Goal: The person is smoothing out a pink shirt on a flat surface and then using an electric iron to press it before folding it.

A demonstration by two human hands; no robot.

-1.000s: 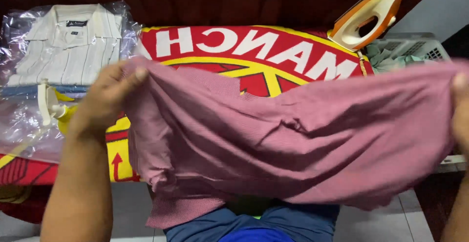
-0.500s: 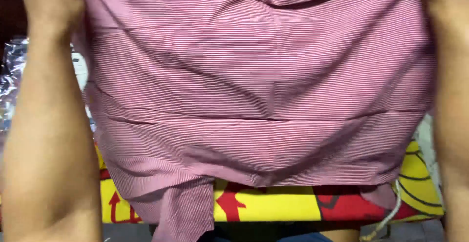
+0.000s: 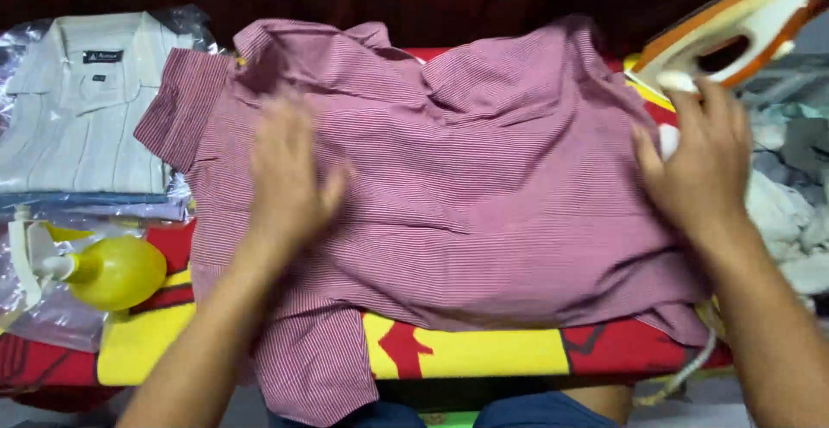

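A pink-red finely striped shirt (image 3: pixel 484 195) lies spread and wrinkled across a board covered in red and yellow cloth (image 3: pixel 484 350). My left hand (image 3: pixel 289 173) rests flat on the shirt's left half, fingers apart, slightly blurred. My right hand (image 3: pixel 699 160) lies flat at the shirt's right edge, just below the base of an orange and cream iron (image 3: pixel 734 35) standing at the back right. One sleeve hangs over the near edge.
A folded pale striped shirt in clear plastic wrap (image 3: pixel 82 117) lies at the left. A yellow spray bottle (image 3: pixel 104 271) lies in front of it. A heap of light-coloured clothes (image 3: pixel 790 195) sits at the right.
The shirt was held up in the air by both hands; now it lies on the board and both hands press flat on it.
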